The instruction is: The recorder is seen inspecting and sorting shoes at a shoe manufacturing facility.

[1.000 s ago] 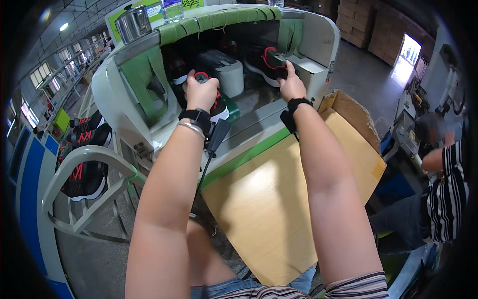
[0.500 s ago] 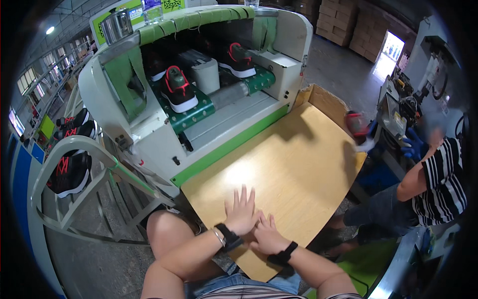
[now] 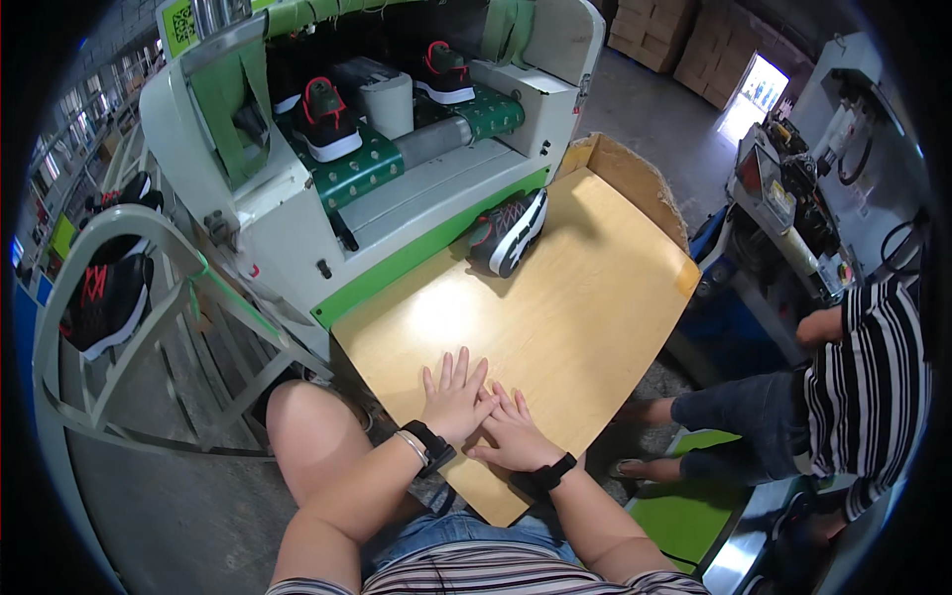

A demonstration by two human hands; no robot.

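My left hand (image 3: 456,400) and my right hand (image 3: 511,436) rest side by side at the near edge of a pale wooden board (image 3: 585,327). Both have their fingers stretched out and hold nothing. The left fingertips overlap the right hand slightly. Farther up the board, well beyond my fingers, a black and red sneaker (image 3: 504,238) is tipped onto its side with its white and black sole turned to the right. It is close to the machine's green front strip (image 3: 426,250).
Ahead stands a white machine (image 3: 278,233) with green belts (image 3: 372,159) carrying black-red sneakers (image 3: 327,121). A curved metal rack (image 3: 129,223) holding sneakers (image 3: 104,302) is at left. A person in a striped shirt (image 3: 863,377) stands right, beside a bench with equipment.
A sneaker, blurred at the board's right edge before, now lies near the machine. The person at right has drawn back their arm. The view has shifted; my hands stay flat.
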